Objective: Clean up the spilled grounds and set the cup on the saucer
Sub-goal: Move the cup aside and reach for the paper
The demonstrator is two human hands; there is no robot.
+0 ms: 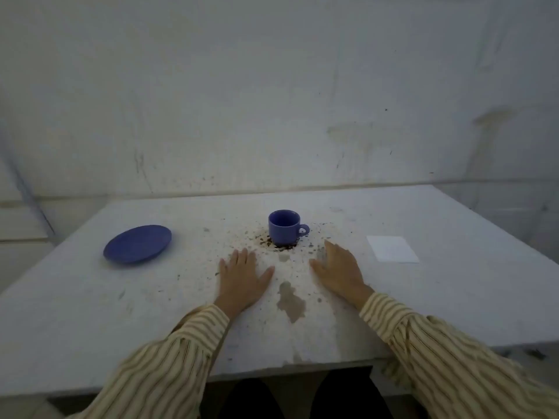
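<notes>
A blue cup (284, 228) stands upright near the middle of the pale, worn counter (453, 297), its handle turned to the right and its mouth showing a dark inside; whether anything is in it I cannot tell. Dark spilled grounds (266, 241) lie thickest around the base of the cup, touching it on the near side, and thin out into scattered specks toward the left and toward the person. The blue saucer (137, 244) sits well apart from the cup, off to the left, with nothing on it. Over on the right lies a white square of paper (392, 248), flat on the counter and clear of the grounds. The person's left hand (242, 281) rests palm down just in front of the cup and a little to its left, fingers (239, 257) spread flat and gripping nothing. The right hand (338, 272) lies palm down on the other side, its fingers likewise loose and empty, reaching toward the cup without touching it. Both arms wear striped sleeves (169, 361). Between the hands a grey-brown stain (290, 302) marks the counter.
</notes>
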